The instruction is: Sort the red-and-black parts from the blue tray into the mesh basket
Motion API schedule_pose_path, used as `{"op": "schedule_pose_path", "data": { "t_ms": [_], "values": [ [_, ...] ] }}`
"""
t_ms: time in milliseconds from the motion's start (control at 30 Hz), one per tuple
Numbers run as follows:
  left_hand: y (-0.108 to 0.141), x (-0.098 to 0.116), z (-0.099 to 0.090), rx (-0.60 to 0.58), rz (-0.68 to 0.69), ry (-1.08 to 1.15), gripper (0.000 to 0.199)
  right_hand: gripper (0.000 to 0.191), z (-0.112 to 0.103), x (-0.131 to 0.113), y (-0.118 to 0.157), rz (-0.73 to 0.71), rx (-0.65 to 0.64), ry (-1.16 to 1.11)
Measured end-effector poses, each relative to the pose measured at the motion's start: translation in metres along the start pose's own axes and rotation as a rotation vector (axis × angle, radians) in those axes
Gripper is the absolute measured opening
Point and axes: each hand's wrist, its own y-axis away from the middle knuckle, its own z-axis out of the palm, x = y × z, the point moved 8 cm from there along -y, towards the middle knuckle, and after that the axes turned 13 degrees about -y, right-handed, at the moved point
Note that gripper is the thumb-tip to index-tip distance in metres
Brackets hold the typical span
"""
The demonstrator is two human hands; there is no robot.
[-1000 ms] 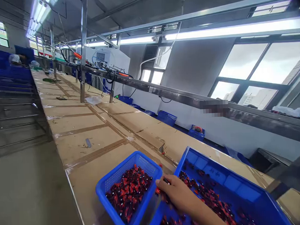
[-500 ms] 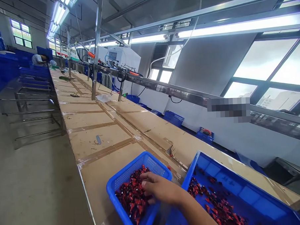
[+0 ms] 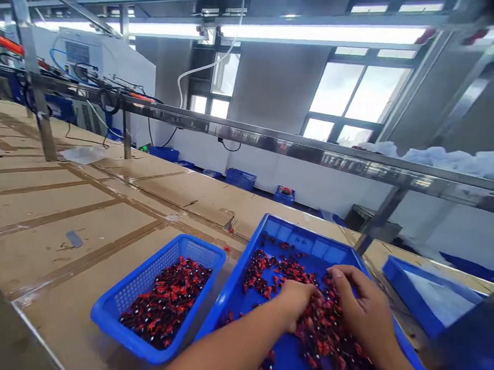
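Note:
A large blue tray [image 3: 223, 298] holds many small red and black pieces [image 3: 291, 267]. My left hand [image 3: 295, 305] reaches into its middle, fingers bent down among the pieces; what its fingertips hold, if anything, is hidden. At the tray's right part is my right hand [image 3: 362, 305], thumb and index fingertip brought together over the pieces; anything between them is too small to name. To the left of the tray stands a smaller blue basket [image 3: 144, 271] with perforated sides, holding a heap of the same red and black pieces [image 3: 170, 300].
The table [image 3: 118, 234] is covered in taped cardboard, with a small grey strip [image 3: 74, 239] at the left. A metal rail [image 3: 245, 136] crosses above its far side on posts. Another blue tray [image 3: 434, 294] with whitish contents stands at the right. Blue crates [image 3: 240, 178] lie beyond.
The view has swung right. The hand over the small basket is gone from there; now both my hands are in the large tray.

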Motion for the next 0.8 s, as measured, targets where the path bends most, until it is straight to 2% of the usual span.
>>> {"op": "schedule_pose_path", "data": {
  "t_ms": [67,133,267,400,567,700,800],
  "values": [
    [-0.006,0.005,-0.011,0.025,-0.028,0.092,0.021,0.019,0.007,0.006,0.011,-0.045,-0.075,0.008],
    [-0.009,0.012,-0.023,0.03,-0.041,0.165,0.022,0.015,0.026,0.002,0.02,-0.108,-0.22,0.004],
    [-0.007,0.022,-0.036,0.036,-0.019,0.243,0.02,0.026,0.056,-0.021,0.032,-0.344,-0.406,0.079],
    [-0.005,0.018,-0.031,0.071,-0.033,0.223,0.021,0.027,0.068,-0.021,0.037,-0.472,-0.409,0.305],
    [-0.005,0.011,-0.023,0.094,-0.068,0.152,0.024,0.007,0.07,-0.025,0.044,-0.628,-0.428,0.434],
    [-0.004,0.011,-0.019,0.053,-0.036,0.118,0.023,0.003,0.06,-0.032,0.042,-0.559,-0.432,0.262],
    [-0.006,0.011,-0.018,0.022,0.036,0.072,0.022,0.003,0.049,-0.03,0.034,-0.346,-0.38,-0.02]
  ]
}}
